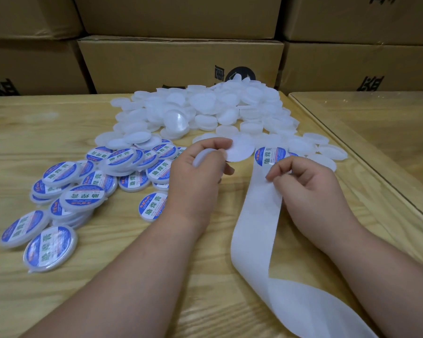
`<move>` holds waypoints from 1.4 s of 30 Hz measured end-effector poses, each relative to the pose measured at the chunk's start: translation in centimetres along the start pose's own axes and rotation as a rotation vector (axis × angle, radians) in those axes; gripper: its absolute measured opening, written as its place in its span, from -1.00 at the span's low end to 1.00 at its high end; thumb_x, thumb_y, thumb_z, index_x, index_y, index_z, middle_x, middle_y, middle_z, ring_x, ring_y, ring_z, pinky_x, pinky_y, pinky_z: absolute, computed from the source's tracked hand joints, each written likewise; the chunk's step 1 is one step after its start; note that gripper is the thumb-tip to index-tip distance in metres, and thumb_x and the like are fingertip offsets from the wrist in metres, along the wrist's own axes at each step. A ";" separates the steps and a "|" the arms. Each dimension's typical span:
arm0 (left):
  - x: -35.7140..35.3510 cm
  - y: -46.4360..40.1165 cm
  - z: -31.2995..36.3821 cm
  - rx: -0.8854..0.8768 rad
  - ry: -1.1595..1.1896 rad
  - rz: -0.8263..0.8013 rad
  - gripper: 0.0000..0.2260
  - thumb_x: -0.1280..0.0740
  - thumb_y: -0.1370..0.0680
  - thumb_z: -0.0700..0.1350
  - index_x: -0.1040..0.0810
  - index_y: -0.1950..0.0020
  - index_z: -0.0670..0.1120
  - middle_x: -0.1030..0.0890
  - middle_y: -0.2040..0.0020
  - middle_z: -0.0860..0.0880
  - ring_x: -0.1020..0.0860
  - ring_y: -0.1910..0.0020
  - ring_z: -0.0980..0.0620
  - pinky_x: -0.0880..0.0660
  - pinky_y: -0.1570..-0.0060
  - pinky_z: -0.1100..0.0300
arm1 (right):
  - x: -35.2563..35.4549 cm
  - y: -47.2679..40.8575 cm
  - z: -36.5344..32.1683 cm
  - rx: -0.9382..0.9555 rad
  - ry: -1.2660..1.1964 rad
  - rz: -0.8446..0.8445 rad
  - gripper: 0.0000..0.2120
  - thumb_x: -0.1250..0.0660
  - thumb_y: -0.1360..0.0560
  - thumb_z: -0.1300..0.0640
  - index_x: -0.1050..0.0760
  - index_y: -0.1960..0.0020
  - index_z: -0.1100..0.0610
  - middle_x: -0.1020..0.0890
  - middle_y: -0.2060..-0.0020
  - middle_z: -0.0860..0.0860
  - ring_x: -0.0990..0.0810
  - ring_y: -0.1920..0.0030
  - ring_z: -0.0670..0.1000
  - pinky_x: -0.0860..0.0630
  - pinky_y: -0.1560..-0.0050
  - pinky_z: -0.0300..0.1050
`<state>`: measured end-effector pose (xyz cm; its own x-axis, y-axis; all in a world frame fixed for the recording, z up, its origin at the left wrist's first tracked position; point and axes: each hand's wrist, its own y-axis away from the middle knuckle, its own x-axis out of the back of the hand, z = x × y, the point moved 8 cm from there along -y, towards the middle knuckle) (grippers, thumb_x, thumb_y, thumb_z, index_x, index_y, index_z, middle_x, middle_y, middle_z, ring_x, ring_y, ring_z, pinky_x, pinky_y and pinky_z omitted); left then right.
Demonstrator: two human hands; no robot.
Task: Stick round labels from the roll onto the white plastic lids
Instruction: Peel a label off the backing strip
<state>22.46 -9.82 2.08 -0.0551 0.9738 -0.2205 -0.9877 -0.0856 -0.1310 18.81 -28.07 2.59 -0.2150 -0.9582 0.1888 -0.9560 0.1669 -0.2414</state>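
White backing tape (257, 230) curls up the bench (137, 259) from the near edge to the right hand (305, 184), whose fingertips pinch it just below a blue round label (270, 156); the left hand (200, 172) grips a white lid (239, 150) at its rim — labelled lids (66, 191) lie left of that hand; bare lids (205, 111) heap beyond both hands, before cardboard boxes (176, 62).

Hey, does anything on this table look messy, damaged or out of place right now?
Nothing damaged. The labelled lids lie in a loose, overlapping heap, some tilted, and the empty backing strip trails twisted off the table's near edge.
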 end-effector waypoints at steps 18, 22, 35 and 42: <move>-2.7 0.8 0.6 -0.031 0.065 -0.249 -0.84 -0.30 -0.44 -0.15 -0.67 0.18 -0.14 -0.65 0.24 0.03 -0.56 0.33 0.07 -0.51 0.29 0.29 | 1.2 0.6 -2.6 0.327 0.059 0.140 -0.80 -0.45 -0.51 0.24 -0.60 0.11 -0.07 -0.46 0.50 0.03 -0.38 0.48 -0.12 -0.35 0.37 -0.37; -2.7 1.0 0.8 -0.052 0.082 -0.268 -0.83 -0.29 -0.48 -0.13 -0.68 0.06 -0.09 -0.64 0.25 0.00 -0.57 0.31 0.04 -0.52 0.27 0.27 | 0.9 0.6 -2.3 0.279 0.032 0.139 -0.89 -0.42 -0.46 0.14 -0.59 0.17 -0.06 -0.43 0.54 -0.05 -0.37 0.50 -0.12 -0.34 0.40 -0.37; -1.3 0.0 0.0 0.001 0.142 -0.199 -0.80 -0.05 -0.62 -0.10 -0.42 -0.15 -0.01 -0.73 0.14 -0.02 -0.60 0.29 -0.04 -0.27 0.33 0.08 | 0.0 0.1 -0.8 -0.067 -0.341 -0.047 -0.88 -0.34 -0.44 0.13 -0.57 0.27 0.04 -0.41 0.59 0.11 -0.24 0.63 -0.03 -0.20 0.58 -0.30; -1.6 0.4 -0.1 0.092 0.142 -0.180 -0.70 -0.15 -0.54 0.12 -0.65 0.03 0.07 -0.62 -0.17 -0.36 -0.57 -0.04 -0.43 -0.43 0.12 -0.05 | -2.2 0.7 0.1 -0.202 -0.254 -0.213 -0.82 -0.40 -0.55 0.19 -0.57 0.23 0.10 -0.37 0.63 0.08 -0.20 0.62 -0.07 -0.17 0.60 -0.32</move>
<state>22.15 -11.43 2.27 0.1381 0.9316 -0.3363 -0.9892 0.1128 -0.0937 18.61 -25.86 1.92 0.0251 -0.9991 -0.0337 -0.9994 -0.0243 -0.0251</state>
